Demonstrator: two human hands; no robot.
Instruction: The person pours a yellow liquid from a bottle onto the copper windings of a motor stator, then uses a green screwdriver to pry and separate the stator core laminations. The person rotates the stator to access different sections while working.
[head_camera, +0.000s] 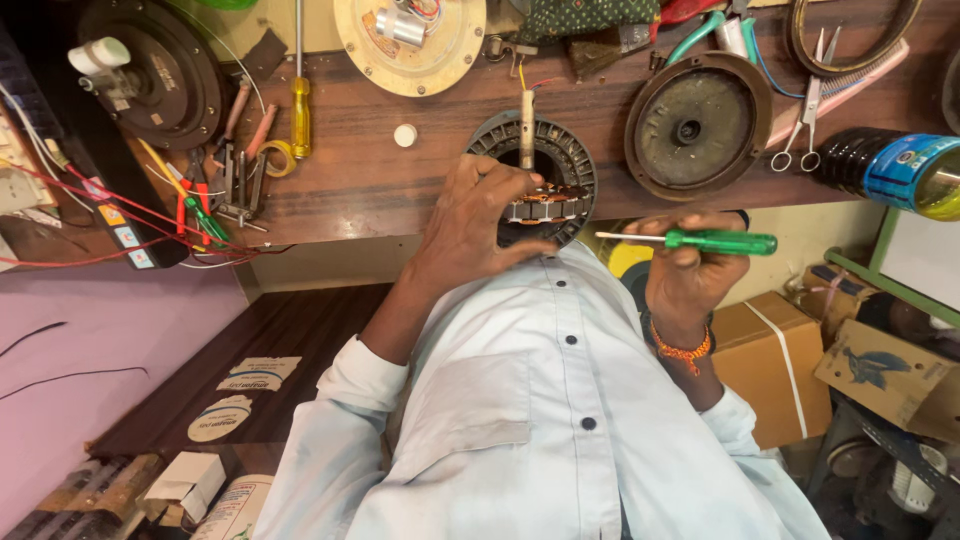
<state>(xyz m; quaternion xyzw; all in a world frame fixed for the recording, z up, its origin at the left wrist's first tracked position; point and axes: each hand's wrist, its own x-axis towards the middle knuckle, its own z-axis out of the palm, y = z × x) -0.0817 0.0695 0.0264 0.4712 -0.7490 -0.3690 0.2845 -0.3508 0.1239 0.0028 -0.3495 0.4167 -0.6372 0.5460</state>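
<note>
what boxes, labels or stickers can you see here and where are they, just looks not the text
Brown cardboard boxes: right of the person, plain, one strapped with white tape.
Box with a blue bird picture: far right, brown.
Round and rectangular stickers: lower left on dark wood, white with small print.
Small white carton: bottom left corner.
Bottle label: right edge of the bench, blue band on a dark bottle.

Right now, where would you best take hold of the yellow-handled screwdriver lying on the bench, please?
Grip the yellow handle of the yellow-handled screwdriver from above, fingers pinching its two long sides. It lies flat on the wooden bench, thin shaft pointing away; tape roll crowds its near end.
</note>
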